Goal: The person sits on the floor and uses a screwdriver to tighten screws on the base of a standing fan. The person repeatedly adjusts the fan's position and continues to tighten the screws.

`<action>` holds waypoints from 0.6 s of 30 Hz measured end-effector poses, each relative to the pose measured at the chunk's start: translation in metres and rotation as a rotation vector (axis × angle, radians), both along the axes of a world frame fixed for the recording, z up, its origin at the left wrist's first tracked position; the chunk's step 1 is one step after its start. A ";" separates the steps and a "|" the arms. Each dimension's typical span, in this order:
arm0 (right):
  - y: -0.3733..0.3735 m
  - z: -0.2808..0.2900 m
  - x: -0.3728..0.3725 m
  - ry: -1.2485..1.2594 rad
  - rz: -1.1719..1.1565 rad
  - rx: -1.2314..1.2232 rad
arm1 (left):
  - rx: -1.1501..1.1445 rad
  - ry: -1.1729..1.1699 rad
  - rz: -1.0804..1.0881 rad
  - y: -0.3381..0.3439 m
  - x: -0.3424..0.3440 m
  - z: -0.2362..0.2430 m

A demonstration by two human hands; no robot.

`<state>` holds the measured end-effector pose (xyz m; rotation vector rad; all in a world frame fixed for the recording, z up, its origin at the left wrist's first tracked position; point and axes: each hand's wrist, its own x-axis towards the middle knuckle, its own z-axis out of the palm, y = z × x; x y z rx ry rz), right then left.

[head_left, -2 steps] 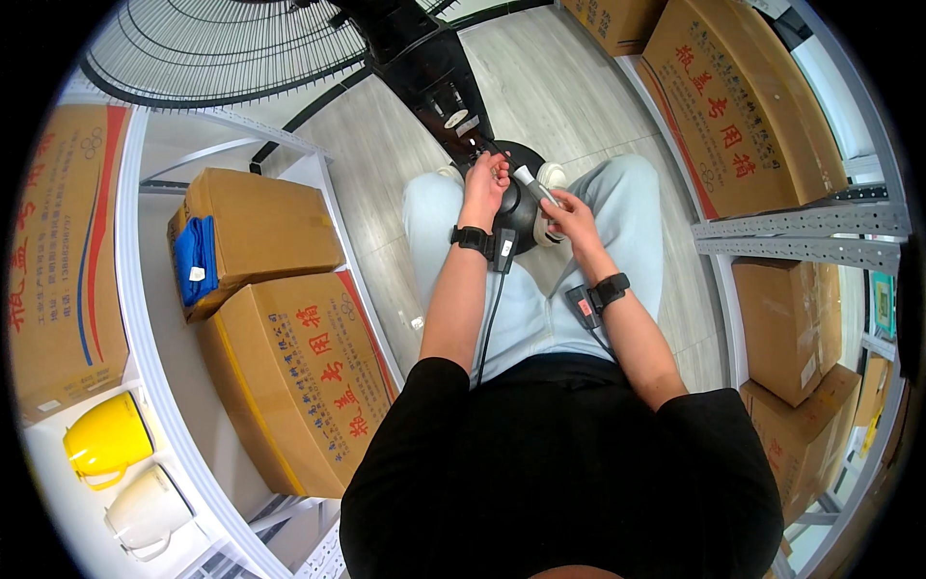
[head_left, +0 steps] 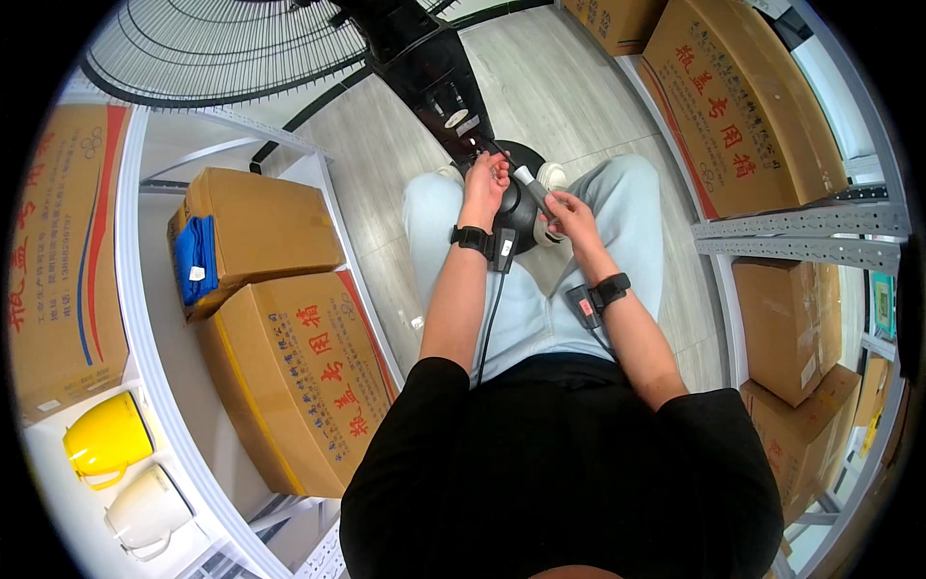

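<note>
My right hand [head_left: 571,215] is closed round the grey handle of a screwdriver [head_left: 533,185] with a pale collar. Its thin dark shaft slants up and left to the lower part of a black fan post [head_left: 453,106]. Close beside that spot, my left hand [head_left: 487,179] has its fingers pinched together against the post's lower end. Whatever lies between those fingertips is hidden. Below both hands sits the fan's round black base [head_left: 526,156], between my feet.
The fan's wire cage [head_left: 222,58] spreads across the upper left. Shelves on both sides hold cardboard boxes [head_left: 289,376], with a folded blue cloth [head_left: 196,259] by one. A yellow mug [head_left: 108,439] and a white mug [head_left: 149,510] stand lower left. Cables hang from both wrists.
The fingers of my right hand have shifted slightly on the screwdriver's handle. My left hand stays in place at the post.
</note>
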<state>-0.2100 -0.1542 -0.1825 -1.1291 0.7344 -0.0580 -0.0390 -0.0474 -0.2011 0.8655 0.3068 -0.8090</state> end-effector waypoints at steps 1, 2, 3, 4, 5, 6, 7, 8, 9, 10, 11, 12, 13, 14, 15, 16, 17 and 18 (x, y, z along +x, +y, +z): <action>-0.002 -0.001 0.000 0.001 -0.014 0.078 | -0.003 0.002 0.006 0.000 0.000 0.000; -0.004 -0.003 -0.001 0.013 -0.003 0.090 | -0.006 0.004 0.013 0.000 -0.001 0.000; -0.005 -0.002 0.000 0.024 0.010 0.103 | 0.001 0.010 0.016 0.000 -0.001 0.000; -0.006 -0.001 0.000 0.035 0.024 0.116 | 0.008 0.016 0.019 -0.001 0.000 0.000; -0.006 -0.001 0.000 0.041 0.025 0.126 | 0.015 0.021 0.022 -0.001 0.000 -0.001; -0.005 0.003 0.000 0.046 0.026 0.137 | 0.024 0.017 0.023 -0.001 0.000 0.000; -0.004 0.006 0.000 0.051 0.026 0.147 | 0.033 0.013 0.024 -0.001 0.000 0.001; -0.002 0.009 0.000 0.063 0.031 0.091 | 0.042 0.008 0.025 -0.002 -0.001 0.001; 0.003 0.016 0.000 0.074 0.038 0.033 | 0.037 0.013 0.025 -0.001 0.001 0.000; 0.005 0.020 0.001 0.084 0.045 -0.024 | 0.031 0.018 0.026 0.001 0.002 -0.001; 0.005 0.019 0.001 0.069 0.049 -0.020 | 0.026 0.023 0.027 0.002 0.004 -0.003; 0.003 0.016 0.000 0.056 0.050 -0.017 | 0.024 0.027 0.035 0.002 0.003 -0.003; 0.001 0.013 0.000 0.043 0.051 -0.015 | 0.021 0.030 0.043 0.001 0.002 -0.003; 0.000 0.011 -0.001 0.038 0.049 -0.006 | 0.018 0.034 0.052 0.001 0.002 -0.003; -0.001 0.010 -0.001 0.033 0.047 0.004 | 0.030 0.024 0.049 0.001 0.001 -0.003; -0.001 0.010 -0.001 0.027 0.045 0.013 | 0.043 0.013 0.046 0.002 0.001 -0.002; -0.001 0.009 -0.001 0.026 0.044 0.002 | 0.055 0.003 0.043 0.003 0.000 -0.002; 0.002 0.012 0.000 0.024 0.044 -0.009 | 0.058 0.002 0.037 0.004 0.001 -0.002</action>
